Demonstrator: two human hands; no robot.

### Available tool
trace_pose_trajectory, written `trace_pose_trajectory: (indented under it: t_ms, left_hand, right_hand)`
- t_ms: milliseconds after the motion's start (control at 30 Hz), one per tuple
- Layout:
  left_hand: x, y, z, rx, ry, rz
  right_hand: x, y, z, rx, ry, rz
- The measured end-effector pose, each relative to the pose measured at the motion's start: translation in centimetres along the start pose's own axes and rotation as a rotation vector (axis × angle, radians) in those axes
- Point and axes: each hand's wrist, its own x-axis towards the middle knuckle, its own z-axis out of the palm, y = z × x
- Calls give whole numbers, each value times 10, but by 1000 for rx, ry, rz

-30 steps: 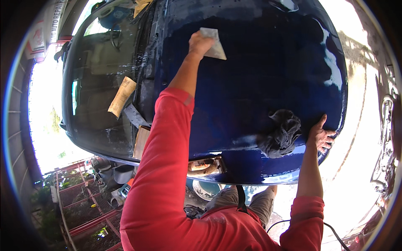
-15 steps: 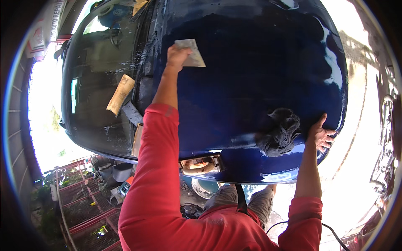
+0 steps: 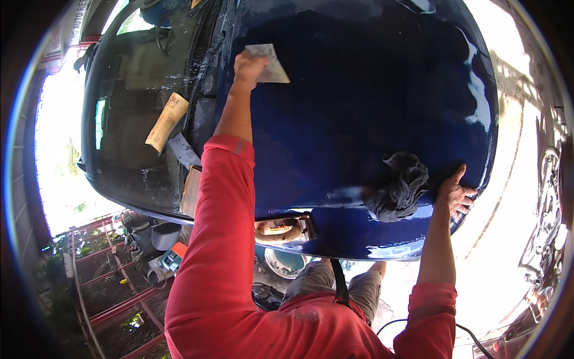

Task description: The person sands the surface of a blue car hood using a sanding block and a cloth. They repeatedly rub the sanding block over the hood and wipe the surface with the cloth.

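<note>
A dark blue car hood [image 3: 359,102], glossy and partly wet, spreads out before me. My left hand [image 3: 246,67] is closed on a flat, pale grey four-sided sheet [image 3: 274,69] that lies against the hood's far left part, near the windshield; its material I cannot make out. At the hood's right edge rests my right hand [image 3: 456,194], empty, with fingers spread. A crumpled dark grey rag [image 3: 399,188] lies on the hood just left of that hand.
Beside the windshield [image 3: 131,90] lie a curved tan piece [image 3: 167,122], a grey strip [image 3: 184,149] and a brownish flat piece [image 3: 191,192]. A tan curved handle [image 3: 280,232] shows at the hood's near edge. Below stands a round basin [image 3: 284,263]. A black cable [image 3: 475,341] runs at lower right.
The whole view has shifted slightly, more so on the left. My left hand with the sheet keeps nearly the same place on the hood, and my right hand stays at the edge.
</note>
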Motion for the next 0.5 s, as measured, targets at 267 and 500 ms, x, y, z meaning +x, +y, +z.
trace_pose_trajectory:
  t_ms: [267, 500]
  left_hand:
    - [-5, 8, 97, 238, -301, 348]
    - [-49, -48, -116, -183, 387, -304]
  right_hand:
    - [-2, 0, 1, -4, 10, -2]
    - [-2, -1, -1, -12, 4, 5]
